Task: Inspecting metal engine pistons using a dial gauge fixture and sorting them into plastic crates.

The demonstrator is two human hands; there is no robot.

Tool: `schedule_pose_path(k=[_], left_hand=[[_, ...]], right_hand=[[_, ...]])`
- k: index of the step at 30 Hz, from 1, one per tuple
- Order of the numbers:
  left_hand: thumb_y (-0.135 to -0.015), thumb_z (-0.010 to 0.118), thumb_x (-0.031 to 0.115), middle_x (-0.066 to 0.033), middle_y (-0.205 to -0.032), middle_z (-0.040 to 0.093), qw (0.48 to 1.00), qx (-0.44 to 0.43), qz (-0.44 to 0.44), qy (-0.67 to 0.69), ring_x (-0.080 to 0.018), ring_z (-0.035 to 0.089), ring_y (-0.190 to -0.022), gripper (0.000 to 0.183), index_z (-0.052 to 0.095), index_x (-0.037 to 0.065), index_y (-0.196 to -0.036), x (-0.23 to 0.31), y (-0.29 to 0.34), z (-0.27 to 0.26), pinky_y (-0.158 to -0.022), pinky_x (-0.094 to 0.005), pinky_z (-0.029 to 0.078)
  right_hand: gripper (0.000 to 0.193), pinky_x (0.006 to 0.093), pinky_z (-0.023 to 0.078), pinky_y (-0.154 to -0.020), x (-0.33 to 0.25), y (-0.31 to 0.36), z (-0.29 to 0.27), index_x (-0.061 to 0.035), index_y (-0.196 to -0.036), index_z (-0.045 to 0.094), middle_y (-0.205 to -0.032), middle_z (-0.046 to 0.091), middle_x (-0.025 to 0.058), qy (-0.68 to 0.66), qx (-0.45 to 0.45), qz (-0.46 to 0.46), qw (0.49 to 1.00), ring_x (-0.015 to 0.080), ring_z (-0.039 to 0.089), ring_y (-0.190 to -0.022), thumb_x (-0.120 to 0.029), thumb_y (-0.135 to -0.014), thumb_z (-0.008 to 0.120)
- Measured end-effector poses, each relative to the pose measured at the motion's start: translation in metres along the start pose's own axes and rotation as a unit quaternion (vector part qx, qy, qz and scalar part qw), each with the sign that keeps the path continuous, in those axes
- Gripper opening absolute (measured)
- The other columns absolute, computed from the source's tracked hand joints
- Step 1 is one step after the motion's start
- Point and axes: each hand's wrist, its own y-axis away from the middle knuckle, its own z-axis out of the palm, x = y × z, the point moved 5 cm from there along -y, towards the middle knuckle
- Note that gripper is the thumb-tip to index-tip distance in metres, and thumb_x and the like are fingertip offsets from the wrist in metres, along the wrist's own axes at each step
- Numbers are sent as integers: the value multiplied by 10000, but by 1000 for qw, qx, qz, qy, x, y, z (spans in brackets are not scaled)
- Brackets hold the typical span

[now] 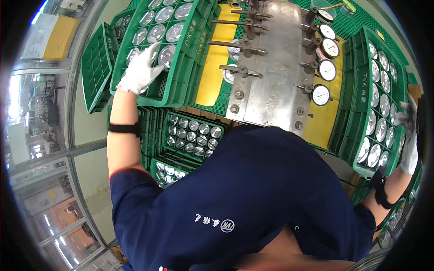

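Observation:
My left hand (140, 70), in a white glove, is over the near part of the left green crate (176, 90). Its fingers are spread, with the thumb and forefinger beside a silver piston (167, 56) that sits in a cell; I cannot tell whether they touch it. A cell nearer to me shows no piston. At the far right, my right hand (409, 135) wears a glove with greyish fingertips. Its fingers stretch out along the outer side of the right green crate (361, 131), which holds rows of silver pistons (381, 129); nothing shows in that hand.
Between the crates stands a metal bench fixture (275, 63) with clamp rods and several dial gauges (321, 95), over yellow sheets (212, 58) and green matting. An empty-celled green crate (97, 67) leans at the left. More piston-filled crates (192, 135) sit below the bench.

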Motion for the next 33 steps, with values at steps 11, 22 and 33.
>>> schedule_pose_path(k=[11, 22, 33], left_hand=[[-870, 595, 279, -268, -1116, 679, 963, -195, -124, -140, -429, 646, -1060, 747, 285, 67, -1515, -12, -57, 46, -927, -461, 512], [-653, 850, 129, -200, -1315, 550, 947, 182, 157, 214, -311, 561, -1219, 802, 465, 15, -1347, 122, 22, -50, -992, -408, 502], [-615, 804, 169, -172, -1235, 606, 947, -5, 278, 162, -370, 600, -1104, 723, 562, 43, -1284, 285, -7, 53, -963, -419, 490]], right_hand=[[470, 280, 539, -751, -43, 82, 149, 75, -1373, 523, -1112, 664, 135, -173, -33, 53, 983, 162, 662, -854, -236, -1021, 507], [422, 274, 513, -774, -58, 100, 213, 70, -1349, 541, -1068, 668, 115, -256, -63, 140, 954, 154, 649, -807, -191, -1018, 521], [452, 228, 492, -657, -46, 77, 286, -32, -1361, 578, -904, 666, 28, -274, -245, 168, 915, 77, 617, -737, -260, -974, 624]])
